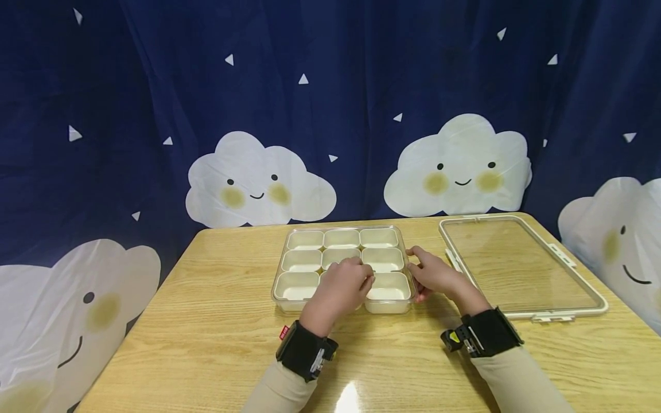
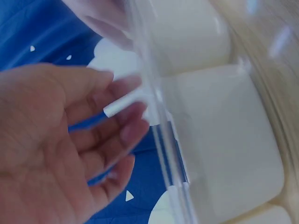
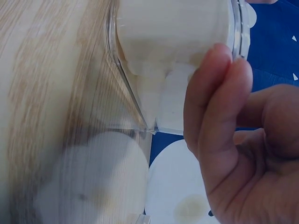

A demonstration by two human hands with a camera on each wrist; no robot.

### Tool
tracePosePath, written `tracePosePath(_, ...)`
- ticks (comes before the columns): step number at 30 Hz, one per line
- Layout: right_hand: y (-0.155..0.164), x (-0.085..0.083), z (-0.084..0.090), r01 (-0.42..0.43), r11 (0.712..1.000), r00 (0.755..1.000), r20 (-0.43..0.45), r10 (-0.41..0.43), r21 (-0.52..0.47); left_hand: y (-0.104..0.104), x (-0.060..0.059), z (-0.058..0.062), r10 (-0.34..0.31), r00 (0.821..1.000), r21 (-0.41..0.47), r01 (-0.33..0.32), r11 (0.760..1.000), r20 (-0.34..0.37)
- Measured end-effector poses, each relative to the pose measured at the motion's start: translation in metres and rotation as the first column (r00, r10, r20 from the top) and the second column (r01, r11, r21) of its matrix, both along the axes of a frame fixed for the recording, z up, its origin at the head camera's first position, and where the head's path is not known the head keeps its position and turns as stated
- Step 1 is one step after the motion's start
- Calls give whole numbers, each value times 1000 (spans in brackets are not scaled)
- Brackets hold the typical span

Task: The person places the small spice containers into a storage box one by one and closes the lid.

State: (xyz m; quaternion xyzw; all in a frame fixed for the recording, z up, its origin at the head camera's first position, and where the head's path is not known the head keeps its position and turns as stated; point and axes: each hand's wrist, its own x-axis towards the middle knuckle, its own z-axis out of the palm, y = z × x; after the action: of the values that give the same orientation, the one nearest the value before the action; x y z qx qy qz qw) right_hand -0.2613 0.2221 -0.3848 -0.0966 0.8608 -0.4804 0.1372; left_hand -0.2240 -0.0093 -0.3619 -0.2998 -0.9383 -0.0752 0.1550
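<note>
**Both hands on the compartment tray**

From the head camera we see our left hand (image 1: 342,285) resting with curled fingers over the middle front cell of the clear rectangular plastic tray holding nine cream square cups (image 1: 294,235); whether it pinches a cup we cannot tell. Our right hand (image 1: 435,275) grips the tray's right edge, fingers bent round the rim. The tray sits at the middle of the light wooden table (image 1: 206,338), with a clear flat lid with a cream frame (image 1: 521,267) lying just beside it to the right.

At the left wrist, relaxed fingers (image 2: 122,100) lie against the tray's glossy transparent wall (image 2: 161,135).

At the right wrist, the thumb (image 3: 212,98) lies against the tray's rounded corner, with the smooth cream cup behind the clear wall.
</note>
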Motion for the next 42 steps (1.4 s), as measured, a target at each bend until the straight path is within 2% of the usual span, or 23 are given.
tracePosePath(3, 0, 0, 0, -2, 1000, 1000, -6, 2, 9, -1, -2, -4, 72, 997, 4, -72, 997, -21)
tracePosePath(6, 0, 0, 0, 1, 1000, 1000, -11, -1, 14, -2, -3, -8, 131, 991, -5, -131, 991, 21)
tracePosePath(9, -1, 0, -1, 0, 1000, 1000, -16, 0, 16, -2, -5, -10, 162, 983, -21, -161, 987, 84)
tracePosePath(12, -1, 0, -1, 2, 1000, 1000, -18, -2, 17, -2, -6, -13, 167, 977, -30, -164, 986, 134)
tracePosePath(16, -2, 0, 0, 4, 1000, 1000, -19, -4, 18, -1, -8, -16, 168, 972, -43, -163, 986, 164)
tracePosePath(21, -2, 1, 1, 3, 999, 1000, -24, -2, 32, -1, -9, -17, 167, 972, -58, -159, 986, 163)
tracePosePath(28, -2, 1, 0, 3, 999, 1000, -30, -2, 37, 1, -10, -18, 133, 977, -87, -120, 989, 165)
tracePosePath(35, -2, 0, -1, 9, 999, 999, -32, -8, 41, 2, -12, -17, 136, 969, -118, -113, 987, 206)
tracePosePath(42, -2, -1, -1, 5, 999, 999, -40, -3, 47, 2, -13, -17, 116, 972, -148, -86, 985, 205)
